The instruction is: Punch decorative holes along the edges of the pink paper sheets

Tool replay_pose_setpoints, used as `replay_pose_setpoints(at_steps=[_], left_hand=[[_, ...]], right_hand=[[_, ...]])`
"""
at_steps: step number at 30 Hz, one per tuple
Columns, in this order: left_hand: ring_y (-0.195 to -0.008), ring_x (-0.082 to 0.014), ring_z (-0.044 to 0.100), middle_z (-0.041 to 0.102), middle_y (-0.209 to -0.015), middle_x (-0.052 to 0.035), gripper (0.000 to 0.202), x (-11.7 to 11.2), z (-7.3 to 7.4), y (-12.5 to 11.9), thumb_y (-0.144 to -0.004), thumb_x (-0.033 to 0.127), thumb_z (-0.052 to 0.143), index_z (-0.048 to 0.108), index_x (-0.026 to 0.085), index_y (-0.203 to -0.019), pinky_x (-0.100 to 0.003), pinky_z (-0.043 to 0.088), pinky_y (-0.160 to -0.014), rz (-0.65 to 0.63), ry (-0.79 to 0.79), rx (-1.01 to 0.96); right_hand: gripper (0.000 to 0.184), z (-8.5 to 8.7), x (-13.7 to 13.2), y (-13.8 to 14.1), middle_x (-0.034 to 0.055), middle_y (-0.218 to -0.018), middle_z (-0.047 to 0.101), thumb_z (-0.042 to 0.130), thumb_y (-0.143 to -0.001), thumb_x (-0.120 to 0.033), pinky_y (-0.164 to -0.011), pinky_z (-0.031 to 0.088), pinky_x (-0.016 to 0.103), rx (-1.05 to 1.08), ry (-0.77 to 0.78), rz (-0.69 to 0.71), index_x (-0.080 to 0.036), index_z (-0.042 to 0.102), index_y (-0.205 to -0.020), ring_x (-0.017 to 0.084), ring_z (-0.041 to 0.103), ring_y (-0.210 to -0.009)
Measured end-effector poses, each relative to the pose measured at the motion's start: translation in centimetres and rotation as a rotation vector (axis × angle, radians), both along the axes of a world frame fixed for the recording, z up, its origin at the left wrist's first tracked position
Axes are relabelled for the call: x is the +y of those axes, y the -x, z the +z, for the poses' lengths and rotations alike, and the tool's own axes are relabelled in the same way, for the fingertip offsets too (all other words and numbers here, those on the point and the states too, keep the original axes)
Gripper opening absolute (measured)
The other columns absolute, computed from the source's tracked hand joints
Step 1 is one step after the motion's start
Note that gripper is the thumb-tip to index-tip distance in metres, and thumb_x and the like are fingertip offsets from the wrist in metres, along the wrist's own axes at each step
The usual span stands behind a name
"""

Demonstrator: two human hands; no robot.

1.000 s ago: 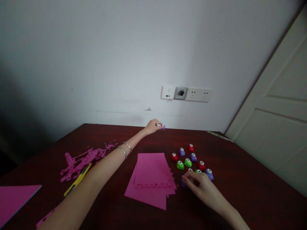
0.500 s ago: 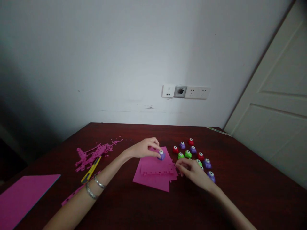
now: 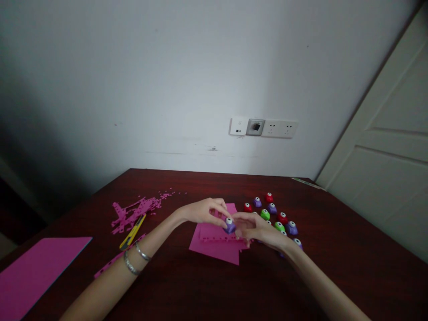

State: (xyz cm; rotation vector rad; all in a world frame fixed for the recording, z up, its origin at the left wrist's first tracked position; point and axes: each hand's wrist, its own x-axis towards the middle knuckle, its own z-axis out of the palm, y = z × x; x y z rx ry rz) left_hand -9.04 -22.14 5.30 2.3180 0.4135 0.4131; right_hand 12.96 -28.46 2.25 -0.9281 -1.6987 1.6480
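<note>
My left hand (image 3: 210, 211) pinches a purple paper punch (image 3: 229, 226) with a white knob between thumb and fingers, above the pink paper sheets (image 3: 214, 251). Close to the punch's right side is my right hand (image 3: 256, 226), its thumb and index finger apart around that side. Whether they touch it I cannot tell. A row of small punched holes runs along the front edge of the upper sheet. My hands hide part of the stack.
Several purple, red and green punches (image 3: 265, 214) stand to the right. On the left are pink scraps (image 3: 137, 211), a yellow utility knife (image 3: 133, 232), a punched paper strip (image 3: 109, 266) and a large pink sheet (image 3: 43, 267). A wall with sockets (image 3: 279, 129) rises behind the table.
My right hand has moved left and up to the punch. My left hand has brought the punch slightly toward me and right. The view has shifted a little.
</note>
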Motion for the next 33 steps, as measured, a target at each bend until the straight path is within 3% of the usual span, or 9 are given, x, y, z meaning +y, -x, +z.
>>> replay_pose_setpoints(at_steps=[6, 9, 11, 15, 19, 22, 25, 28, 33], left_hand=[[-0.081, -0.0137, 0.049, 0.055, -0.088, -0.0023, 0.029, -0.3, 0.4, -0.1, -0.075, 0.031, 0.065, 0.067, 0.028, -0.103, -0.027, 0.04, -0.073, -0.009, 0.003, 0.028], [-0.085, -0.0139, 0.052, 0.058, -0.094, -0.0028, 0.035, 0.2, 0.3, 0.1, -0.075, 0.032, 0.065, 0.064, 0.027, -0.109, -0.027, 0.041, -0.076, 0.022, 0.009, 0.018], [-0.085, -0.0141, 0.053, 0.059, -0.099, -0.0039, 0.036, 1.2, -0.2, 0.4, -0.074, 0.033, 0.065, 0.063, 0.024, -0.109, -0.027, 0.042, -0.075, 0.146, -0.032, 0.012], [-0.084, -0.0159, 0.056, 0.062, -0.096, -0.0068, 0.024, 4.2, -2.2, 1.1, -0.073, 0.027, 0.064, 0.068, 0.016, -0.093, -0.028, 0.044, -0.076, 0.541, -0.215, 0.075], [-0.096, -0.0217, 0.055, 0.064, -0.099, -0.0071, 0.022, 6.4, -4.8, 1.6, -0.071, 0.024, 0.062, 0.069, 0.017, -0.091, -0.031, 0.042, -0.084, 0.664, -0.343, 0.283], [-0.099, -0.0255, 0.054, 0.064, -0.098, -0.0083, 0.023, 7.3, -6.3, 1.8, -0.069, 0.024, 0.063, 0.069, 0.017, -0.09, -0.033, 0.042, -0.082, 0.691, -0.334, 0.333], [-0.095, -0.0228, 0.055, 0.065, -0.095, -0.0066, 0.018, 8.1, -7.1, 1.9, -0.071, 0.024, 0.062, 0.069, 0.017, -0.086, -0.034, 0.039, -0.087, 0.644, -0.312, 0.336], [-0.092, -0.0221, 0.055, 0.067, -0.091, -0.005, 0.013, 8.6, -7.3, 1.8, -0.07, 0.024, 0.063, 0.069, 0.018, -0.081, -0.037, 0.033, -0.093, 0.583, -0.287, 0.325], [-0.093, -0.0241, 0.054, 0.066, -0.087, -0.0056, 0.015, 8.7, -7.1, 1.5, -0.07, 0.027, 0.066, 0.069, 0.018, -0.082, -0.039, 0.034, -0.09, 0.555, -0.225, 0.3]], right_hand=[[0.029, -0.3, 0.4, 0.5, 0.0005, -0.08, 0.066, 0.072, -0.066, -0.03, -0.047, 0.044, 0.02, -0.046, -0.053, -0.013, -0.017, 0.064, -0.09, 0.009, 0.057, -0.06], [0.025, -0.2, 0.3, 0.5, 0.0003, -0.077, 0.065, 0.071, -0.066, -0.031, -0.054, 0.047, 0.023, -0.138, -0.132, -0.037, -0.017, 0.063, -0.085, 0.011, 0.058, -0.064], [0.022, -0.2, 0.0, 0.4, 0.0006, -0.079, 0.065, 0.07, -0.068, -0.028, -0.063, 0.048, 0.026, -0.21, -0.223, -0.084, -0.017, 0.062, -0.085, 0.013, 0.059, -0.07], [0.017, -1.0, -0.6, 0.5, 0.0028, -0.086, 0.066, 0.063, -0.074, -0.025, -0.071, 0.048, 0.029, -0.335, -0.363, -0.16, -0.018, 0.06, -0.089, 0.015, 0.06, -0.078], [0.014, -2.1, -1.0, 0.7, 0.0028, -0.088, 0.066, 0.059, -0.078, -0.026, -0.074, 0.047, 0.029, -0.401, -0.448, -0.209, -0.019, 0.059, -0.089, 0.017, 0.06, -0.081], [0.013, -2.4, -1.2, 0.9, 0.0025, -0.089, 0.066, 0.057, -0.079, -0.028, -0.075, 0.046, 0.028, -0.415, -0.485, -0.213, -0.02, 0.057, -0.09, 0.017, 0.061, -0.084], [0.012, -2.3, -1.3, 0.9, 0.0028, -0.091, 0.067, 0.055, -0.081, -0.028, -0.077, 0.045, 0.029, -0.438, -0.495, -0.207, -0.02, 0.057, -0.09, 0.018, 0.061, -0.087], [0.012, -2.2, -1.4, 0.9, 0.003, -0.093, 0.067, 0.055, -0.082, -0.028, -0.077, 0.045, 0.03, -0.483, -0.497, -0.217, -0.022, 0.057, -0.091, 0.019, 0.061, -0.089], [0.013, -2.5, -1.4, 0.7, 0.0029, -0.091, 0.066, 0.054, -0.083, -0.031, -0.076, 0.044, 0.03, -0.547, -0.49, -0.229, -0.022, 0.056, -0.092, 0.02, 0.061, -0.086]])
